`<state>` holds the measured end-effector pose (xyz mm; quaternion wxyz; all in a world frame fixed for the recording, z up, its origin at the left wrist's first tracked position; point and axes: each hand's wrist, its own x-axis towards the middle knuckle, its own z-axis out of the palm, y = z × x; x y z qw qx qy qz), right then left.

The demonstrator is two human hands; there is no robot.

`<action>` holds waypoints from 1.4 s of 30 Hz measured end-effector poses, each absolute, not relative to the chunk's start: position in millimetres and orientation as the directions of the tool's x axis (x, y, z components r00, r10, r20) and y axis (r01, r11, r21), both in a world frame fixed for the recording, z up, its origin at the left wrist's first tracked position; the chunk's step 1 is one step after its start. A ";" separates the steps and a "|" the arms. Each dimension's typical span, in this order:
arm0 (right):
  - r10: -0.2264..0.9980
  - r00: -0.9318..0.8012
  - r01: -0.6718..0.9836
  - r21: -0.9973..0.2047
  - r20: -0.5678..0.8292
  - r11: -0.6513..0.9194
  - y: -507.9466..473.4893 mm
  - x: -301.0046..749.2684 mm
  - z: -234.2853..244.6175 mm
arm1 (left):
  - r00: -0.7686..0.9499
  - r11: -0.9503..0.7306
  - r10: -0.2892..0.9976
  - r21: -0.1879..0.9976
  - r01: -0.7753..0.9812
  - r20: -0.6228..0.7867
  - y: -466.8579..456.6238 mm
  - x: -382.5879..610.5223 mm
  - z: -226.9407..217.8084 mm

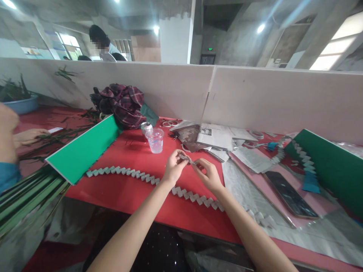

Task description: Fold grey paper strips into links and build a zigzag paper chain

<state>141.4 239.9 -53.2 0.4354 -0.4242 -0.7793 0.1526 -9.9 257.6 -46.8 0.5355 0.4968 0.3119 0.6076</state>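
Note:
Over the red table [124,192], my left hand [175,166] pinches a small folded strip of printed paper [187,159] between thumb and fingers. My right hand [208,173] has its thumb and fingertips closed at the strip's other end. Below both hands, a long zigzag chain of folded white paper pieces [141,175] runs across the tabletop from left to right. My left forearm covers part of it, and its right end passes behind my right forearm.
A clear plastic cup [155,141] and a can [145,127] stand ahead. Green dividers [87,145] flank the table. Papers [217,136], a phone [289,194] and another folded chain [304,158] lie right. Another person's arm [7,139] and long leaves [31,196] are left.

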 end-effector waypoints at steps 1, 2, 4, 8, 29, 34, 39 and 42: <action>0.793 -0.256 0.530 -0.606 0.552 0.593 240.0 141.5 -53.4 | 0.073 -0.235 0.959 0.913 -0.332 0.274 257.4 -10.3 -45.9; 0.793 -0.249 0.535 -0.603 0.556 0.591 240.3 141.6 -53.7 | 0.079 -0.242 0.957 0.916 -0.319 0.280 257.2 -10.6 -45.0; 0.790 -0.235 0.549 -0.593 0.567 0.589 241.5 142.0 -54.5 | 0.088 -0.262 0.951 0.921 -0.286 0.298 256.5 -11.0 -43.4; 0.787 -0.209 0.602 -0.558 0.580 0.571 244.4 144.0 -56.2 | 0.094 -0.317 0.936 0.928 -0.197 0.340 254.6 -11.0 -42.2; 0.764 -0.196 0.674 -0.482 0.614 0.560 246.1 147.7 -58.1 | 0.153 -0.408 0.905 0.912 0.050 0.397 252.7 -18.2 -38.1; 0.758 -0.192 0.682 -0.471 0.624 0.560 245.6 146.8 -59.0 | 0.173 -0.382 0.912 0.924 0.027 0.372 253.4 -21.1 -37.8; 0.740 -0.207 0.694 -0.437 0.640 0.572 244.6 144.4 -59.4 | 0.141 -0.339 0.934 0.939 0.055 0.328 253.3 -20.8 -43.5; 0.730 -0.239 0.676 -0.430 0.640 0.598 243.4 142.6 -57.4 | 0.131 -0.324 0.940 0.945 0.050 0.316 254.3 -18.8 -48.3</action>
